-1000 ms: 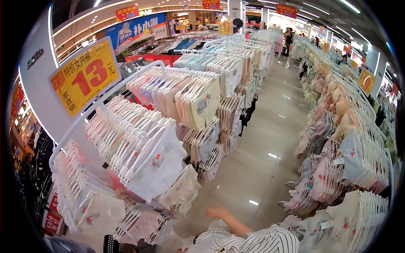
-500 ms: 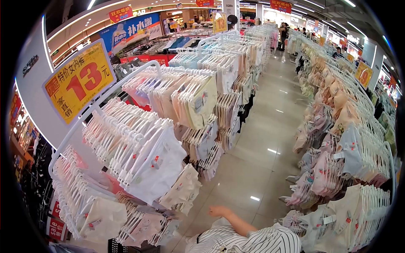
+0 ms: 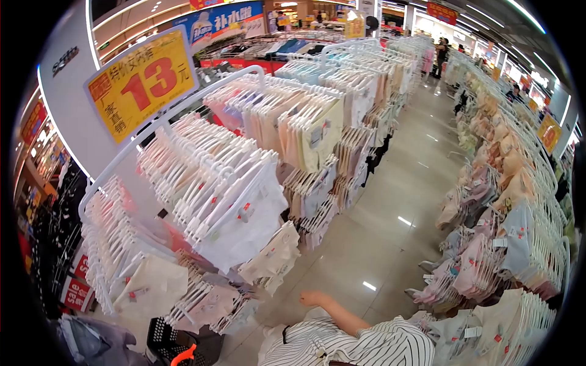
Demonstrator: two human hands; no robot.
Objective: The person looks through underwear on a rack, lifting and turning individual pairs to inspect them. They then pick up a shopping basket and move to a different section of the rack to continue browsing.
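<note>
My right hand [image 3: 314, 298] is in front of my striped shirt [image 3: 390, 344], over the tiled aisle. Its fingers look curled closed, and I see nothing in them. Nearest to it, on the left, hang cream briefs [image 3: 271, 255] on white hangers, a little apart from the hand. Above those is a pair of white briefs [image 3: 241, 222] with a small red tag, at the front of a packed row. Beige briefs [image 3: 152, 283] hang lower on the same rack. My left hand is out of view. A black perforated basket [image 3: 160, 341] with an orange handle [image 3: 184, 355] shows at the bottom edge.
A yellow price sign [image 3: 143, 82] marked 13 stands on the left rack's white rail [image 3: 125, 152]. Racks of hanging bras and underwear [image 3: 482, 250] line the aisle's right side. The shiny tiled floor [image 3: 381, 226] runs between them towards a distant person [image 3: 441, 58].
The view has shifted left and slightly down, so the racks sit further right and more of the basket shows. My right hand stays in front of my body.
</note>
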